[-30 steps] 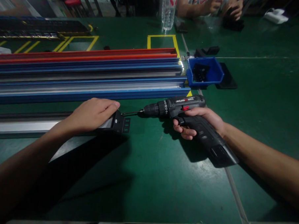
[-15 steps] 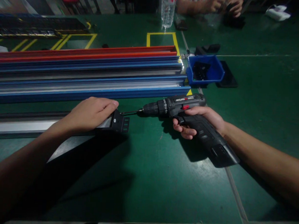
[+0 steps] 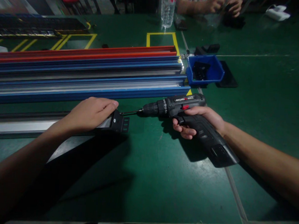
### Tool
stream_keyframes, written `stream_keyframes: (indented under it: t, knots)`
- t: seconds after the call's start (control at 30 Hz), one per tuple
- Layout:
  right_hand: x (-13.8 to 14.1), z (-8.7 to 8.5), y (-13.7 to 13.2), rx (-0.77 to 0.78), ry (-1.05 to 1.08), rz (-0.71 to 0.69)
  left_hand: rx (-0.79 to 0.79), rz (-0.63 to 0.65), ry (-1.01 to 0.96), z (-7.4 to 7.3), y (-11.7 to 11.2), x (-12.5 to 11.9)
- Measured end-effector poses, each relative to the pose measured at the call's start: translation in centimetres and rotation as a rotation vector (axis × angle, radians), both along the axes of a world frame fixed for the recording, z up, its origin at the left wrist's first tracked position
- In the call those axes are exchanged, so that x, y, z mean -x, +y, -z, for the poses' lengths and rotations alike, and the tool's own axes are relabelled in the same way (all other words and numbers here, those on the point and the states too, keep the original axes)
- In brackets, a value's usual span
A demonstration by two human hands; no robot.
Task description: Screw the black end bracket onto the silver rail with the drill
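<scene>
right hand (image 3: 203,121) fingers wrapped around drill (image 3: 189,117), left hand (image 3: 90,113) flat on rail (image 3: 22,124)

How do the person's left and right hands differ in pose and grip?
The left hand lies palm down, fingers nearly flat, on the rail end by the bracket; the right hand is curled round the grip of the drill. The left hand only presses; the right hand has a finger at the trigger. Both are bare and low over the table.

Left hand (image 3: 90,114), right hand (image 3: 210,116) bare; forearms bare to frame edge.
</scene>
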State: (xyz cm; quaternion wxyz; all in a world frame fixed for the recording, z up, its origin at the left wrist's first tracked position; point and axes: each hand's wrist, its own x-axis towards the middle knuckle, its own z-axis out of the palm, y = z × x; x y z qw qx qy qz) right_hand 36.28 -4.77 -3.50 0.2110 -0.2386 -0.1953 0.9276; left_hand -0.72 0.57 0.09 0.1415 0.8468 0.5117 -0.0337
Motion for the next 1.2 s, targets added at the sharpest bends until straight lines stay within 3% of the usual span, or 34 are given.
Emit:
stream_keyframes:
  t: [0.2, 0.63, 1.2]
  knots:
    - [-0.05, 0.06, 0.04, -0.009, 0.004, -0.002, -0.024, -0.024, -0.009, 0.86, 0.58, 0.58]
    - [0.04, -0.32, 0.10, -0.050, -0.072, -0.016, -0.025, -0.031, 0.026, 0.48, 0.29, 0.24]
    - [-0.06, 0.05, 0.09, 0.012, -0.007, -0.001, 0.002, -0.037, -0.042, 0.72, 0.39, 0.30]
